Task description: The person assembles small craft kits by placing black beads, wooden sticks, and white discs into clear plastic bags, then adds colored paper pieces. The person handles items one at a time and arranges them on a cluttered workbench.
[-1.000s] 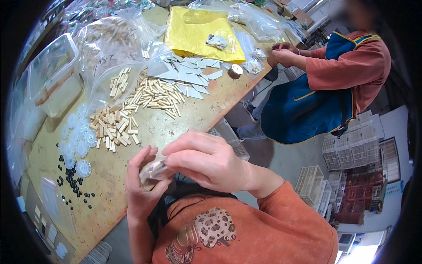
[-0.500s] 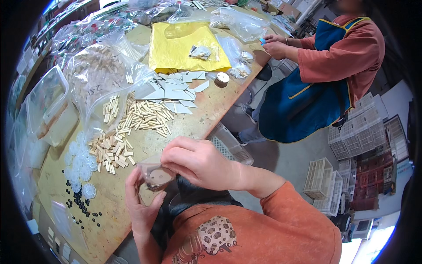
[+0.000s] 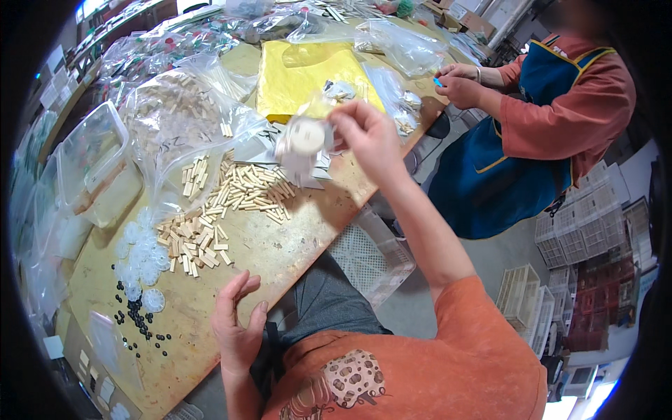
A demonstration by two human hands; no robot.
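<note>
Stretched out over the table, my right hand pinches a clear plastic bag with a round pale disc inside, smeared by motion. Behind it, grey-white flat pieces are partly hidden. My left hand is at the table's near edge, fingers apart, with nothing in it. Closest to that hand lies a heap of small wooden blocks. Beyond the blocks is a pile of short wooden dowels. To the left are clear round plastic discs and scattered small black rings.
A yellow plastic bag lies farther back. At left stand a large clear bag of wooden pieces and a clear plastic tub. Across the corner, a person in a blue apron holds something small and blue. White crates stand on the floor.
My right hand has carried the plastic bag from near my body forward over the table. My left hand has let go of it and stays by the edge, fingers apart.
</note>
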